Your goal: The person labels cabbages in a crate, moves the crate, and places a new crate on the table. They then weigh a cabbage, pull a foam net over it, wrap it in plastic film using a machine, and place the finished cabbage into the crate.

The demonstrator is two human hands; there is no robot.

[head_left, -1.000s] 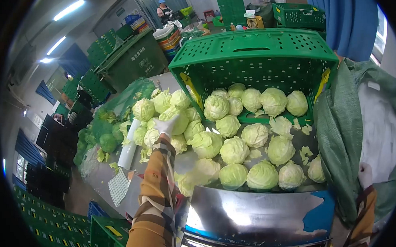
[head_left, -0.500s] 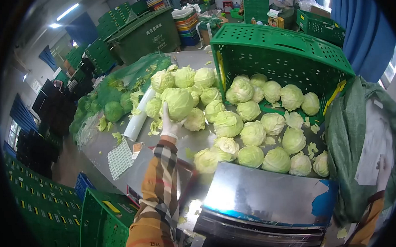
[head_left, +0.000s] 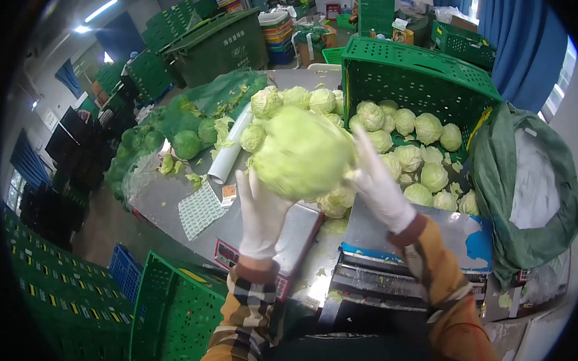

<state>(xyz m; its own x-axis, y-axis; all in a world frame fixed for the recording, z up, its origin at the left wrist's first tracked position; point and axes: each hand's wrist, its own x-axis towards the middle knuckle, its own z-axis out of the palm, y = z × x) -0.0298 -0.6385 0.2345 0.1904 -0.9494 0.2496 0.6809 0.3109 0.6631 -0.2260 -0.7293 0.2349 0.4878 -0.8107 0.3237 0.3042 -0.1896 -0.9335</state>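
A large pale-green cabbage is up in front of me above the table, slightly blurred by motion. My left hand, in a white glove, supports it from the lower left. Against its right side presses my right hand, also gloved, with the fingers partly behind the leaves. Below my left hand lies a scale with a metal plate and a red-edged display. More cabbages lie behind and to the right, some of them inside a tipped green crate.
A metal wrapping machine stands at the front right, beside a green woven sack. A plastic film roll, a label sheet and a green net bag of cabbages are at left. Below is a green crate.
My left hand has brought the cabbage up and closer to me. My right hand has come from the green sack at right to the cabbage's side. The view has shifted slightly.
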